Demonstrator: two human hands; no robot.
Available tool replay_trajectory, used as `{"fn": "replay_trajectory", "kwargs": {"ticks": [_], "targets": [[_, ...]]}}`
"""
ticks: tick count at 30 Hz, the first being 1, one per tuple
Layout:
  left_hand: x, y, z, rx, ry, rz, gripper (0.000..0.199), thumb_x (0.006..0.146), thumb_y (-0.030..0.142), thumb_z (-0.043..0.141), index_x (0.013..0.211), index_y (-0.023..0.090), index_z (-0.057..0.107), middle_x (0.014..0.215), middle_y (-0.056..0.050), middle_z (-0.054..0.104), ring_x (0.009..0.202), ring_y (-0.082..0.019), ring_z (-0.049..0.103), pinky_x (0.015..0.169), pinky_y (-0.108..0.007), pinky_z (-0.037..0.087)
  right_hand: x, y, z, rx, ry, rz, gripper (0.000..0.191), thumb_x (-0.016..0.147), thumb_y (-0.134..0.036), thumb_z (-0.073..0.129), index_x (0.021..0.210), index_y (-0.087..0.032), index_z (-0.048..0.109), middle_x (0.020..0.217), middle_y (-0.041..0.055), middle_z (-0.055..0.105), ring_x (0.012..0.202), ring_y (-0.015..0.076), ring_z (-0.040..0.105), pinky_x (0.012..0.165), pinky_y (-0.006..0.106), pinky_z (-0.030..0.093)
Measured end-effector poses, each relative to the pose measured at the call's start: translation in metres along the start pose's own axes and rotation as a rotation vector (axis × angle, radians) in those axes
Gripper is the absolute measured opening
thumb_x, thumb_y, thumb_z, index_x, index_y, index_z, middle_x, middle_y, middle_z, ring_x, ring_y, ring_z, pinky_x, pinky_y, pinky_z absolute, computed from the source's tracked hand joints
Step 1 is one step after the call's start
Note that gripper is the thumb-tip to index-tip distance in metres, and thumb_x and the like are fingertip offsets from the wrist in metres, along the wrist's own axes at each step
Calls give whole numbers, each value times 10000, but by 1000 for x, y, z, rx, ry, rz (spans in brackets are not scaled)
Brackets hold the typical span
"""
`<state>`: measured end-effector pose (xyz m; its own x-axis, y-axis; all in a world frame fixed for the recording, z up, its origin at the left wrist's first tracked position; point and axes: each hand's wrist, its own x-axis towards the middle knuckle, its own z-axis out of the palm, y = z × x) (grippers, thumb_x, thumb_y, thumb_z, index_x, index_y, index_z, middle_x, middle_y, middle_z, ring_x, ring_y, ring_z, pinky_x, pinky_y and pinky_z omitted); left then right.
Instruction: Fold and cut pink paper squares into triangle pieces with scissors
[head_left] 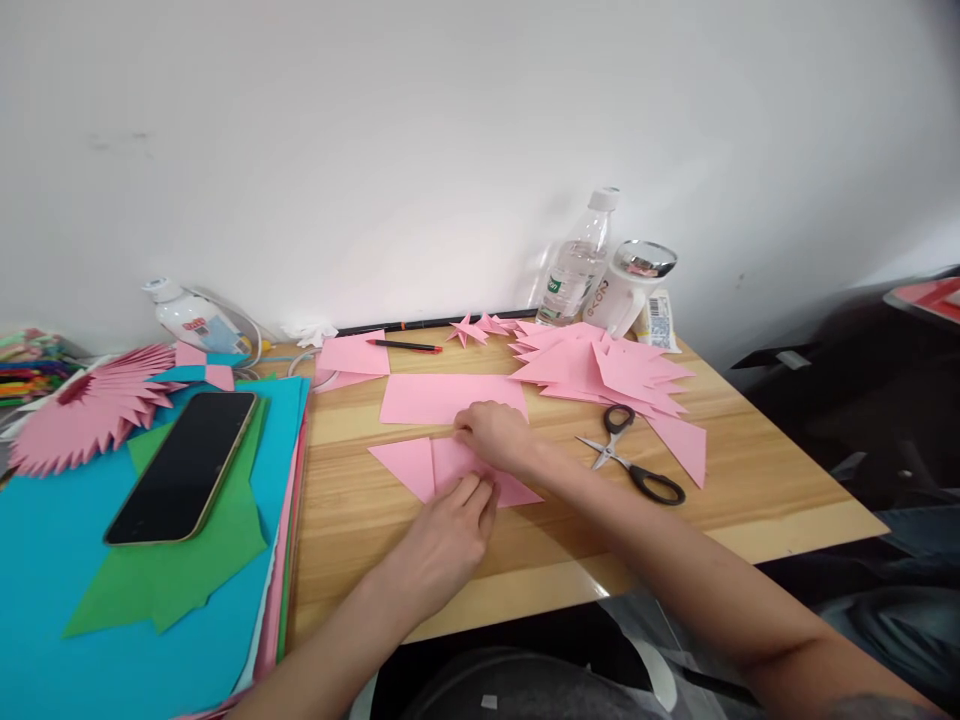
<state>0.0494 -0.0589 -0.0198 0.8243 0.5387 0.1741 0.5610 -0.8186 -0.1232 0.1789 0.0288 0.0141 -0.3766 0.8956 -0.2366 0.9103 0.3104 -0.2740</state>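
Observation:
On the wooden tabletop lies a folded piece of pink paper [405, 463], with a slanted point at its left end and a crease line near it. My left hand [454, 525] has its fingers bent and closed at the paper's lower edge. Across the upper edge, my right hand [495, 437] is closed too, its fingertips pinched down on the paper. Just behind sits a flat pink rectangle [420, 398]. Open-bladed scissors [619, 452] with black handles lie right of my right hand. My fingers and palms hide part of the folded paper.
Pink folded pieces [592, 360] are piled at the right, near a water bottle [577, 265] and a white mug [626, 290]. A pen [405, 346] lies at the back. On the left, a phone [184, 465] rests on green and blue paper [45, 560], beside a pink folded ring [97, 410].

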Motion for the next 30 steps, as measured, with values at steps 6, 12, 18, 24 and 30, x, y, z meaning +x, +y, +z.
{"fn": "replay_trajectory", "kwargs": {"ticks": [6,12,18,24,30], "targets": [[0,3,-2,-72,-3,-83,344,893,22,323,1180,73,505,1037,-134,613,930,-221,580,800,-339,500,-37,19,1,74,55,36,199,884,-179,466,863,-143,661,885,78,703,796,166,630,628,231,387],[-1,8,-2,-71,97,-61,259,888,34,384,1077,75,557,914,-113,595,872,-227,569,793,-356,507,-60,20,7,102,45,95,103,817,-227,622,849,-137,660,919,122,685,814,222,633,649,268,389],[-4,-7,-6,-289,281,-273,231,946,161,382,1065,141,579,1070,-122,589,1011,-218,544,843,-370,498,-61,18,9,256,72,105,48,772,-186,653,748,-147,639,810,87,689,758,209,623,604,264,377],[7,-33,-28,-239,169,-359,140,883,198,531,893,194,670,894,-47,689,1043,-274,516,995,-564,259,-59,24,22,514,67,-20,36,767,-173,630,802,-165,635,734,-1,674,654,117,589,555,202,388],[12,-44,-31,-488,100,-492,144,789,170,585,674,212,660,691,17,649,874,-200,547,901,-458,303,-62,33,18,805,80,-82,102,765,-232,600,726,-148,644,659,2,621,576,106,524,519,209,369]]}}
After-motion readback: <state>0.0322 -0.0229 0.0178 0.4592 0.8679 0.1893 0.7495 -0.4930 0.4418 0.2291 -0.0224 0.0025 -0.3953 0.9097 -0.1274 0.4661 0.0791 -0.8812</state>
